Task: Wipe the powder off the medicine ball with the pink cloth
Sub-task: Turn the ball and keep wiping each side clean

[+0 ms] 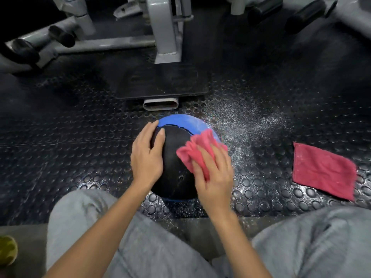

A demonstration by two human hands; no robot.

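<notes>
Closest to us are our knees in grey trousers (84, 227), with a yellow-green ball (7, 250) poking in at the bottom left corner. Both bare forearms reach forward to the medicine ball (174, 169), which sits on the black studded rubber floor (70, 149) right between our legs. It's mostly black with a blue band over the far side. Our left hand (146, 155) lies flat and spread on the left side of the ball, fingers relaxed, gripping nothing, just bracing it. Our right hand (212, 173) presses a bunched pink cloth (197, 149) against the upper right of the ball, fingers splayed over the fabric, and it's a bit blurry. White powder (247, 125) is scattered on the floor just right of and behind the ball. A second pink cloth (323, 171) lies flat on the floor well off to the right, apart from everything. Further back there's a dark flat plate (164, 83) and the grey metal frame (164, 31) of a gym machine with black foam rollers (265, 9)
</notes>
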